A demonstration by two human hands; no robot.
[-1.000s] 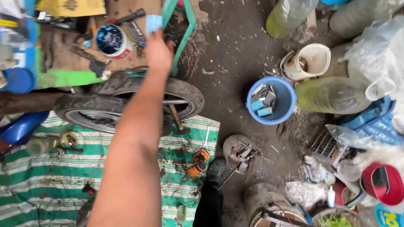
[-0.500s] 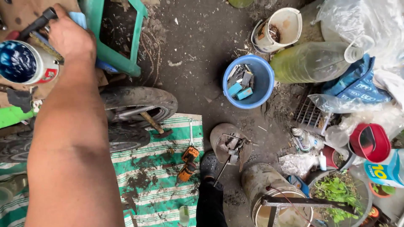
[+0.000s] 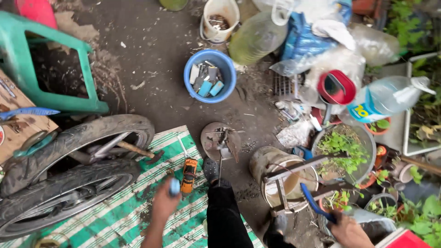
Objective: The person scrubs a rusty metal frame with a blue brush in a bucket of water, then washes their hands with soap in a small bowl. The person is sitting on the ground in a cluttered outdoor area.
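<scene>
Head view: left hand (image 3: 161,205) is closed around a small blue block (image 3: 174,187) just beside the orange toy car (image 3: 189,175) on the striped mat (image 3: 115,216); right hand (image 3: 349,232) clamps a blue handle (image 3: 311,202) near the bucket (image 3: 275,172). Judging by this, the block is mid-carry; setting it down needs a clear spot.

Bare dirt (image 3: 151,59) open between green chair (image 3: 27,59) and blue bowl (image 3: 210,76), tyres (image 3: 69,174) crowding left, clutter right.
</scene>
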